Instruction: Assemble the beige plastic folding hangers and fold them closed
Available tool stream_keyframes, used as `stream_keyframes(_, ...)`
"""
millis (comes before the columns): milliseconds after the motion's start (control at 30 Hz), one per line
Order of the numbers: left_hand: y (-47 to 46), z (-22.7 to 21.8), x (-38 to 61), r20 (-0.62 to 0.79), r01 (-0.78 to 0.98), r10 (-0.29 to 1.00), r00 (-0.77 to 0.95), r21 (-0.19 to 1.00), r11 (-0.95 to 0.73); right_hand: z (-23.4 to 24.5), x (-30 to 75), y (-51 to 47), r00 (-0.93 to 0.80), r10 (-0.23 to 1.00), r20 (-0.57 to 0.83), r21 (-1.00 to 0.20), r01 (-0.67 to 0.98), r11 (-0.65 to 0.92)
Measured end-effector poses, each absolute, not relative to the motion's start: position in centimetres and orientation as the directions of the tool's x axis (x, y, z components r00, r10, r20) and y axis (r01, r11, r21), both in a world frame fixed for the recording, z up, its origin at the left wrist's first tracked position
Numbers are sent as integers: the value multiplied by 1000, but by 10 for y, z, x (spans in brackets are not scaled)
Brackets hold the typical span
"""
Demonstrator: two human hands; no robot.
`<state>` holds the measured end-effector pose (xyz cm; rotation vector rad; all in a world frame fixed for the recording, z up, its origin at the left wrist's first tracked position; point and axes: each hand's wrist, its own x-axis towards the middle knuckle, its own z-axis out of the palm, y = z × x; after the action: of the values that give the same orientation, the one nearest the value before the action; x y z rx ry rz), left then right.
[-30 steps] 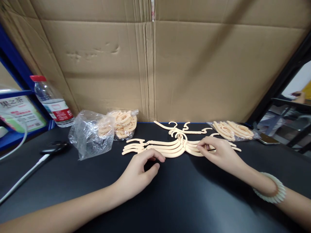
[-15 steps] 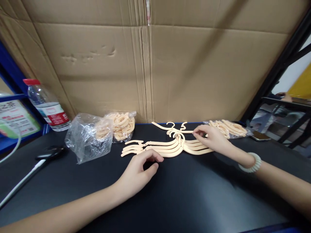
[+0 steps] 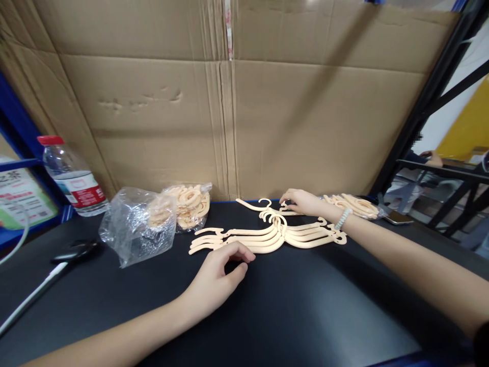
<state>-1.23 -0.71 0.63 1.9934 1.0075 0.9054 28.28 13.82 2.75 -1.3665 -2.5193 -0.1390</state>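
Observation:
Several cream folding clothes hangers (image 3: 263, 243) lie stacked in a row on the dark tabletop, their hooks bunched at the middle. My left hand (image 3: 225, 267) rests at their front edge with its fingers loosely curved, thumb apart, and nothing in it. At the back, my right hand (image 3: 303, 202) reaches over the row, its fingertips closed on a small curved hanger part (image 3: 283, 206); the fingers partly hide it. Just left of that lie a loose hook (image 3: 265, 202) and a long hanger arm (image 3: 248, 205).
Clear bags of hanger parts lie left (image 3: 191, 204) and right (image 3: 357, 205), with a crumpled plastic bag (image 3: 132, 229) nearer. Farther left are a water bottle (image 3: 82, 191) and a black device (image 3: 74, 251) with a white cable. A phone (image 3: 397, 218) lies right; cardboard (image 3: 305, 127) stands behind.
My right hand has moved left and back, from the end of the rear hanger arm to the small curved part. The right ends of the stacked hangers now show. My left hand stays put.

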Motion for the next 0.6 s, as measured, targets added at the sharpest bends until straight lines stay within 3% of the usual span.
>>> stream_keyframes(333,-8,7,-13,266,349,851,452,825,-443,29,270,143,-644,742,186,157,765,625)
stream_keyframes(467,-9,8,-13,267,353,852,451,823,-445,32,273,141,-598,753,274,163,800,577)
stream_keyframes(600,-9,8,-12,270,356,854,444,822,-445,38,279,132,-461,774,433,89,877,472)
